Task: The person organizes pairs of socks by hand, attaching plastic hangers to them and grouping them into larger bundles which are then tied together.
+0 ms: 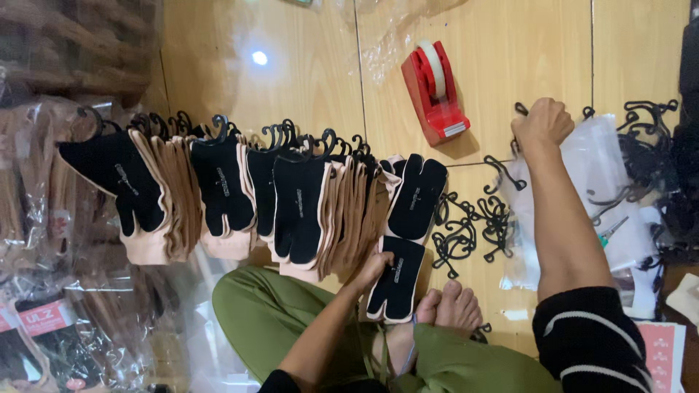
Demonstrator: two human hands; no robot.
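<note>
We're down on a glossy wooden floor (306,65), pale planks catching a bright spot of ceiling light, and the person sits right on it, green trousers and bare feet (451,306) at the lower edge. The left hand (375,268) has its fingers clamped on the edge of a black split-toe sock (397,280) with a beige rim, lying just in front of the feet at the near end of a long overlapped row of matching socks (218,196) on black hooks. The right hand (542,122) is closed in a fist, fingers together, over a clear plastic bag (604,167); what it grips I can't tell. Loose black hooks (473,225) scatter between the row and the bag. A red tape dispenser (435,91) stands apart on open boards beyond. Bagged stock (65,320) crowds the left edge; bare floor runs clear along the top.
</note>
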